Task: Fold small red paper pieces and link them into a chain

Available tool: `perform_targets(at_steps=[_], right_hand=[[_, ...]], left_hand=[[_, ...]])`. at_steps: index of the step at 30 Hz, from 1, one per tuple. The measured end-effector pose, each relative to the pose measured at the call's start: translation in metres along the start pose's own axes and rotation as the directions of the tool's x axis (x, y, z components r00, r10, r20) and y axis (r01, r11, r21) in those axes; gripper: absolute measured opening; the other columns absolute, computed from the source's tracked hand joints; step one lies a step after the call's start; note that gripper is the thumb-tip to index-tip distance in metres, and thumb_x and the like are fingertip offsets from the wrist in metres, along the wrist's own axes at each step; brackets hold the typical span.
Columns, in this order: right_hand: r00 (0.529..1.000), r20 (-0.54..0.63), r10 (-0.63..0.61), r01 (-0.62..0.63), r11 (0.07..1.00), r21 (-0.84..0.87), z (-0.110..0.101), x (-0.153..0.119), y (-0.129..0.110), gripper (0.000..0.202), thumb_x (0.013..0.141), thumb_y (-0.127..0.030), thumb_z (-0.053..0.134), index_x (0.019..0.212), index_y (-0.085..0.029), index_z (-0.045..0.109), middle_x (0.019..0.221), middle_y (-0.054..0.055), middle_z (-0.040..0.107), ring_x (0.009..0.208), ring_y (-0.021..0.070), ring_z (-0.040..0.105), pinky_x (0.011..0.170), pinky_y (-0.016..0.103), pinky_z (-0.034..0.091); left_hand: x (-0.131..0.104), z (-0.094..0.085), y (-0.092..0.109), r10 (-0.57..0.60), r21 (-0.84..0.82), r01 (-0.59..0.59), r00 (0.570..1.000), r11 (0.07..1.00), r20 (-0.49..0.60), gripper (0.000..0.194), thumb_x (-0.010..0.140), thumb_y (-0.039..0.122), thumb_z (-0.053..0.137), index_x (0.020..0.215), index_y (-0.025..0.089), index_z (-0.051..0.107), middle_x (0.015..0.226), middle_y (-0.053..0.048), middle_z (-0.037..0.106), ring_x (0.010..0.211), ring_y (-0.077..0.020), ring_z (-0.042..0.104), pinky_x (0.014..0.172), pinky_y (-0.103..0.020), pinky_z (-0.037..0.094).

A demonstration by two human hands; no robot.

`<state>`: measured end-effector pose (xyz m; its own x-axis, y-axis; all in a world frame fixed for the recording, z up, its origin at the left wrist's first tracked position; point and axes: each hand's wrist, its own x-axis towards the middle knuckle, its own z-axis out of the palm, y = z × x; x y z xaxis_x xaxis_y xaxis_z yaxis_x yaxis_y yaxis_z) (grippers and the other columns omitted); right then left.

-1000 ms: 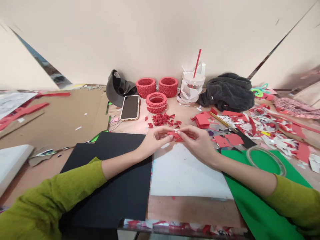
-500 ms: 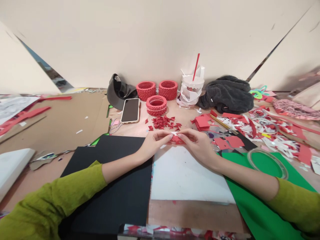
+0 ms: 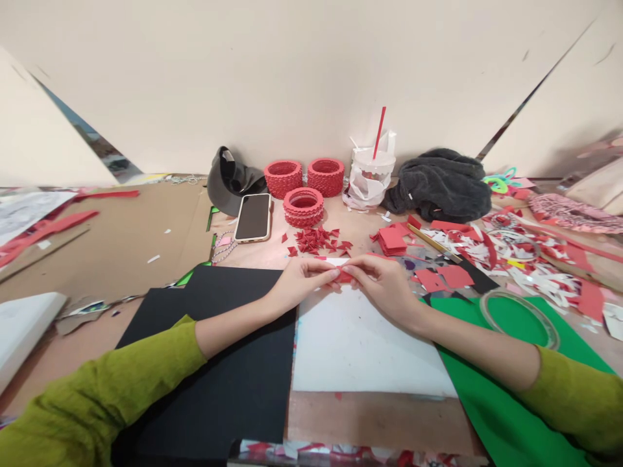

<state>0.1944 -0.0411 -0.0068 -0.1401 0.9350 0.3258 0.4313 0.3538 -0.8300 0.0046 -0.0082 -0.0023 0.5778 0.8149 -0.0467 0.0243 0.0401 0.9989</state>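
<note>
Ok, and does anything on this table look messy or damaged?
Yes. Red and white paper scraps lie tangled in a loose heap on the right, unlike the stacked red squares. On the left, the cardboard has a ragged near edge, as if torn.

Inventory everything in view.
Rings: 3, red, back middle
Folded bits: many, red, before rings
Square stack: 1, red, right
Cap: 1, dark, back left
Phone: 1, black-screened, by cap
Bagged cup: 1, clear, back
Cloth: 1, grey, back right
Scraps: many, red and white, right
Cardboard: 1, brown, left
White slab: 1, left
Table: 1, tan, beneath
Black sheet: 1+, left
White sheet: 1+, centre
Green sheet: 1, right
Hoop: 1, clear, right
Red paper: 1, centre
Left hand: 1, bare, pinching paper
Right hand: 1, bare, pinching paper
</note>
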Motion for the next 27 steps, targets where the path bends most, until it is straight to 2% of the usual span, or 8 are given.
perform_targets(at_steps=[8, 16, 19, 21, 25, 27], right_hand=[[0.998, 0.032, -0.058, 0.060, 0.997, -0.048, 0.0002, 0.0010, 0.0003, 0.010, 0.087, -0.020, 0.060, 0.087, -0.020, 0.069, 0.079, 0.001, 0.072, 0.072, 0.0142, 0.063, 0.065, 0.026, 0.046], [0.990, 0.041, -0.131, 0.135, 0.984, -0.113, 0.0015, -0.0029, -0.0036, 0.011, 0.087, -0.019, 0.059, 0.078, -0.017, 0.065, 0.067, 0.000, 0.065, 0.059, 0.0119, 0.055, 0.057, 0.025, 0.040], [0.994, 0.024, -0.106, 0.107, 0.993, -0.046, 0.0003, -0.0024, -0.0047, 0.014, 0.087, -0.021, 0.059, 0.076, -0.017, 0.065, 0.066, 0.000, 0.064, 0.061, 0.0118, 0.055, 0.057, 0.024, 0.042], [0.998, 0.020, -0.058, 0.056, 0.996, 0.062, -0.0011, -0.0017, -0.0046, 0.018, 0.090, -0.025, 0.055, 0.079, -0.018, 0.066, 0.066, 0.000, 0.063, 0.059, 0.0114, 0.056, 0.056, 0.024, 0.043], [0.998, 0.057, 0.022, -0.040, 0.937, 0.346, -0.0029, 0.0000, -0.0027, 0.021, 0.093, -0.032, 0.051, 0.089, -0.019, 0.067, 0.069, 0.000, 0.061, 0.060, 0.0111, 0.058, 0.055, 0.025, 0.048], [0.997, 0.071, 0.042, -0.067, 0.918, 0.391, -0.0025, 0.0012, -0.0024, 0.016, 0.090, -0.031, 0.057, 0.088, -0.019, 0.066, 0.071, 0.000, 0.062, 0.063, 0.0109, 0.059, 0.057, 0.024, 0.050]], left_hand=[[0.0007, 0.0017, -0.0018, 0.008, -0.007, -0.008, 0.999, 1.000, -0.038, 0.022, 0.079, 0.027, 0.070, 0.090, 0.008, 0.074, 0.075, -0.009, 0.076, 0.069, -0.0160, 0.072, 0.071, -0.024, 0.056], [-0.0035, 0.0041, -0.0026, 0.067, 0.021, -0.065, 0.996, 0.998, -0.065, 0.019, 0.077, 0.027, 0.072, 0.084, 0.009, 0.075, 0.072, -0.008, 0.075, 0.066, -0.0167, 0.072, 0.066, -0.024, 0.057], [-0.0035, 0.0051, -0.0014, 0.079, -0.005, -0.080, 0.993, 0.997, -0.086, 0.018, 0.076, 0.026, 0.072, 0.083, 0.009, 0.074, 0.071, -0.007, 0.074, 0.065, -0.0162, 0.072, 0.066, -0.024, 0.058], [-0.0032, 0.0048, -0.0013, 0.094, -0.032, -0.098, 0.988, 0.995, -0.124, 0.017, 0.076, 0.025, 0.073, 0.084, 0.010, 0.073, 0.073, -0.006, 0.074, 0.066, -0.0152, 0.071, 0.067, -0.024, 0.058], [-0.0027, 0.0024, -0.0025, 0.150, -0.042, -0.161, 0.971, 0.986, -0.188, 0.016, 0.077, 0.023, 0.073, 0.088, 0.012, 0.072, 0.076, -0.004, 0.074, 0.067, -0.0128, 0.070, 0.069, -0.022, 0.057], [-0.0028, 0.0015, -0.0030, 0.178, -0.028, -0.187, 0.967, 0.982, -0.183, 0.016, 0.078, 0.023, 0.072, 0.090, 0.013, 0.072, 0.075, -0.004, 0.073, 0.066, -0.0119, 0.069, 0.067, -0.021, 0.056]])
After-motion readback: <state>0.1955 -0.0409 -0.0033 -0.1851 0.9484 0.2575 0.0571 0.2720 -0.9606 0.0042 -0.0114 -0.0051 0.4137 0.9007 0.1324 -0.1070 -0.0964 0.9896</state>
